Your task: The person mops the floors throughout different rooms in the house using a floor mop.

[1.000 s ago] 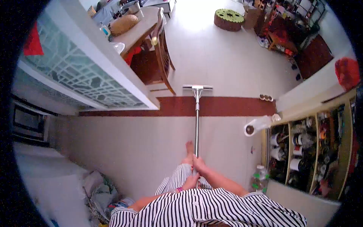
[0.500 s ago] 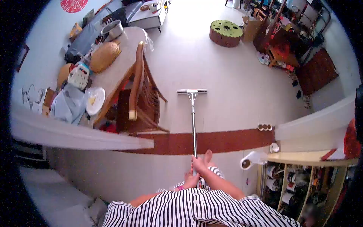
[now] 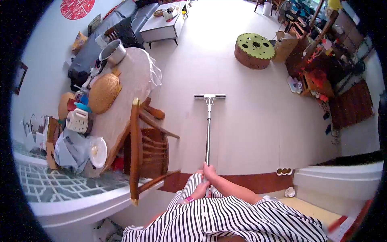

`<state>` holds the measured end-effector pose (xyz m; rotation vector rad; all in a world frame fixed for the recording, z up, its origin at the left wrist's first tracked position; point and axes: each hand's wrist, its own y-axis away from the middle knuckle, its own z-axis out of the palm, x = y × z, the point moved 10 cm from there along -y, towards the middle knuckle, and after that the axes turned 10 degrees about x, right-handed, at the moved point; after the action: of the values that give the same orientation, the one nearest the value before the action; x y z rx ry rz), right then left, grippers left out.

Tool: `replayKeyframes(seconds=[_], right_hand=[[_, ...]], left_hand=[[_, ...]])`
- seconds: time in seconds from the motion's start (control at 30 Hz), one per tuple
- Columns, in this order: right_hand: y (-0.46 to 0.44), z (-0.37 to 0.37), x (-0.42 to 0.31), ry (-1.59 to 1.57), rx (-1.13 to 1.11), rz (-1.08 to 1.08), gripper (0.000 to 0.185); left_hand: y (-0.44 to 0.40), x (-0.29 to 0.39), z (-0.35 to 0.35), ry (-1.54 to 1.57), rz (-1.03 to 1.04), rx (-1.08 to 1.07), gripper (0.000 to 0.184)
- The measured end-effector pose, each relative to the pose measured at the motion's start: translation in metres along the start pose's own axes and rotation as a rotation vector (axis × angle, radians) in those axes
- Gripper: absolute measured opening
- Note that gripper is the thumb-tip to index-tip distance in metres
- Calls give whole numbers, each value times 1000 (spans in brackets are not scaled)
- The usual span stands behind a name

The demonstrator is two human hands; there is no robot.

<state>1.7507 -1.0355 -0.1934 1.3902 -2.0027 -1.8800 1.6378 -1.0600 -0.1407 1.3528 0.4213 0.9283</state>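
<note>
Indoors, over pale floor (image 3: 185, 133) beside a wooden chair (image 3: 137, 149), both hands (image 3: 204, 180) grip the mop handle (image 3: 208, 141).

No legible text, brand or number. Red round wall decoration (image 3: 78, 9), far left: pattern only, no characters made out. Dark marks on brown side of green-topped drum (image 3: 254, 51), far right: too small. Red-and-white sheet (image 3: 342, 229), near right: blurred, unreadable.

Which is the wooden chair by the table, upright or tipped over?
Upright: the chair rises toward the camera, its top rail highest, with legs reaching down toward the floor.
</note>
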Motion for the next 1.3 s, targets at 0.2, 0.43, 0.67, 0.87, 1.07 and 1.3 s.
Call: replayKeyframes(seconds=[0.2, 0.43, 0.67, 0.87, 1.07, 1.3], right_hand=[[-90, 17, -148, -216, 65, -134, 39], [-207, 42, -281, -59, -30, -81, 43], [-273, 24, -447, -75, -28, 38, 45], [-366, -2, -627, 213, 103, -167, 45], [-427, 6, -712, 206, -48, 2, 43], [-560, 25, -825, 85, -36, -12, 41]], left_hand=[[-59, 176, 14, -82, 171, 1, 34], [-87, 355, 37, -177, 69, 103, 34], [-141, 520, 80, -149, 166, 50, 34], [-214, 672, 118, 18, 62, 90, 37], [-250, 781, 142, -27, 88, 79, 36], [-301, 943, 175, -62, 61, 12, 35]])
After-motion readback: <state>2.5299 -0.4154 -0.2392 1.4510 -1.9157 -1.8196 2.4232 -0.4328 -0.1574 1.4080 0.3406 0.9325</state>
